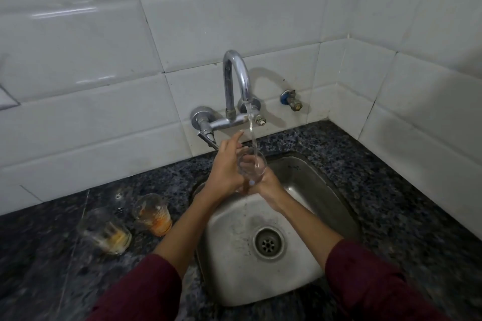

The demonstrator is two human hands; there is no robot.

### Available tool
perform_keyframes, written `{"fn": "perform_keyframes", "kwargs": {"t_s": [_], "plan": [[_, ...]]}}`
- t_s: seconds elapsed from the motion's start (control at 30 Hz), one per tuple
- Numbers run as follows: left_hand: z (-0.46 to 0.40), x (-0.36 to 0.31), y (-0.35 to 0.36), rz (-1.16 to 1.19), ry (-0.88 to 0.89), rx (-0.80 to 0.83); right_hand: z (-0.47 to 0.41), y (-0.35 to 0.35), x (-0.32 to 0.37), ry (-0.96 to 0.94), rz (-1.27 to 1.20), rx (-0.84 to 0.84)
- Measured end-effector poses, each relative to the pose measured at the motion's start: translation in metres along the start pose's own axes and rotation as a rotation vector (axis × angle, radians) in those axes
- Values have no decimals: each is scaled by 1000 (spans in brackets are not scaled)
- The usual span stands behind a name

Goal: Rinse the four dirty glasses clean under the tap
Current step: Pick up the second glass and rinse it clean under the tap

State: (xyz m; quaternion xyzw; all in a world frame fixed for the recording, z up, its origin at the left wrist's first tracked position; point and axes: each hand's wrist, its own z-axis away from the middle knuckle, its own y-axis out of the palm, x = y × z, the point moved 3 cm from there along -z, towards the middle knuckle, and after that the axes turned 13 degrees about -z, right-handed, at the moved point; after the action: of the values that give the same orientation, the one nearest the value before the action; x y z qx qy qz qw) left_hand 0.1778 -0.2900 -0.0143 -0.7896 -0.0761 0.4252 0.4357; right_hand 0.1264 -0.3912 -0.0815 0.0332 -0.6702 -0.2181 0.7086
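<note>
- Over the steel sink (300, 263), under the chrome gooseneck tap (236, 78), a clear drinking glass (251, 168) sits tilted, mouth toward the camera, with the thin water stream (251, 133) falling into it.
- Right hand (270, 184) grips the glass from below, fingers curled round its base and lower wall.
- Left hand (227, 169) is partly open: its forefinger points up toward the tap, while the other fingers seem to reach into the glass mouth; blur hides exactly how.
- To do this step well, I would keep the mouth under the stream, turn the glass slowly, and rub the inner wall all round, then tip the water out.
- Wet glass is smooth and slippery, so the lower grip should be firm; the steel basin is hard on a dropped glass.
- Two more glasses wait on the speckled dark granite counter (407, 206) to the left: one with orange residue (154, 214), one with yellowish residue (105, 234), both blurred.
- Glossy white tiles (104, 117) back the tap.
</note>
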Motion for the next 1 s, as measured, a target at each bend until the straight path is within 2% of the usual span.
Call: {"fn": "perform_keyframes", "kwargs": {"t_s": [0.1, 0.2, 0.37, 0.5, 0.63, 0.7, 0.77, 0.83, 0.93, 1.0], "plan": [[6, 8, 0, 43, -19, -30, 1, -12, 19, -107, 298, -24], [9, 16, 10, 197, -130, 13, 6, -23, 41, -160, 566, -13], [14, 27, 31, 463, -321, 100, 22, -38, 69, -73, 885, 68], [20, 29, 42, 651, -407, 212, 30, -51, 69, 46, 933, 91], [30, 29, 48, 769, -532, 397, 37, -58, 76, 55, 903, 99], [35, 32, 48, 768, -584, 431, 40, -59, 82, 48, 930, 118], [32, 39, 45, 729, -636, 347, 43, -60, 87, 71, 958, 117], [20, 48, 32, 609, -688, 147, 45, -60, 92, 93, 1014, 90], [-12, 54, 0, 184, -580, -153, 43, -57, 100, 86, 1138, 44], [-29, 51, -13, -65, -534, -210, 42, -53, 105, 69, 1175, 26]]}}
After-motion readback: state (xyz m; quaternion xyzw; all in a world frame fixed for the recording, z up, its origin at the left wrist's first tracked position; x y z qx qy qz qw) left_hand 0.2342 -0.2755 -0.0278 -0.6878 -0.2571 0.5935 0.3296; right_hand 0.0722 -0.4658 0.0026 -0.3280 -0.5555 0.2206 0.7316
